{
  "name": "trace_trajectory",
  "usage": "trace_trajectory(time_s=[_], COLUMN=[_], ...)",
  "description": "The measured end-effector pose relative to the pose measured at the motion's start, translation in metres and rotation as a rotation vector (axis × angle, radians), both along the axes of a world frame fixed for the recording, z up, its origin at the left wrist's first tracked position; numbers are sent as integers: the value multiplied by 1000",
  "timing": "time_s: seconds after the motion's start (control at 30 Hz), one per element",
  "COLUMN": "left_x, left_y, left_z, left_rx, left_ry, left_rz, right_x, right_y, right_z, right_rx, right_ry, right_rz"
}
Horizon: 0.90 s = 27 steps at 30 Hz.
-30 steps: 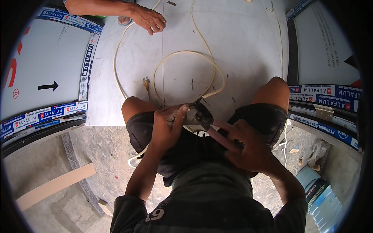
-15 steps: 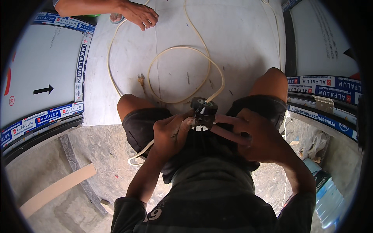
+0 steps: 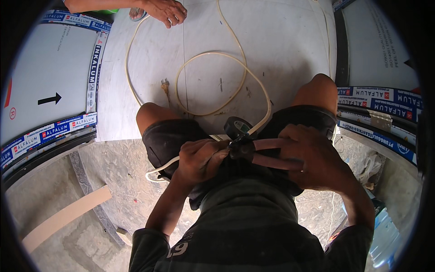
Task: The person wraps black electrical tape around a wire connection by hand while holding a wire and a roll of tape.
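My right hand (image 3: 308,156) grips a pair of pliers (image 3: 272,152) with faded reddish handles, which stand apart. Close against the dark jaws, my left hand (image 3: 201,158) is closed in a pinch; what its fingers hold is hidden. A cream cable (image 3: 270,109) runs down to the jaws from the white surface, and a cream length also shows beneath my left wrist. Just beyond the jaws, above my lap, sits a black roll of tape (image 3: 236,127).
The cable loops over the white board (image 3: 149,72), where a two-pin plug (image 3: 165,86) and dark scraps lie. Another person's hand (image 3: 167,11) rests at the far left. Wrapped panels flank both sides. A tan strip (image 3: 68,217) and a blue plastic bottle (image 3: 385,238) are nearby.
The pliers and both hands have shifted slightly downward, and the pliers have turned a little. The tape roll now shows more of its side. The cable beside it has swung right.
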<state>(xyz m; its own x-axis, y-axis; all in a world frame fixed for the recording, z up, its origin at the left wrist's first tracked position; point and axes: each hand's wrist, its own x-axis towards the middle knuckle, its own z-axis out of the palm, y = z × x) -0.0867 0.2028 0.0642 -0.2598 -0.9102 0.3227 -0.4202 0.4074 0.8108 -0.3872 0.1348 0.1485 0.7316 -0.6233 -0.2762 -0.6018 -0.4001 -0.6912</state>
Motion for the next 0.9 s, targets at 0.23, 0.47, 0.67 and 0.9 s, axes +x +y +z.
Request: trace_trajectory(time_s=[0.23, 0.47, 0.67, 0.9], left_x=[1, -7, -11, 1], left_y=[7, 7, 9, -2], left_z=[-2, 2, 4, -3], left_rx=[-41, -27, 58, 231], left_ry=[-80, -88, -121, 78], left_rz=[-64, -73, -47, 196], right_x=[1, -1, -4, -7], right_y=[9, 20, 14, -3], right_z=[15, -8, -44, -62], right_rx=[-187, -529, -611, 1220], right_ry=[67, 226, 217, 127], right_rz=[65, 85, 93, 5])
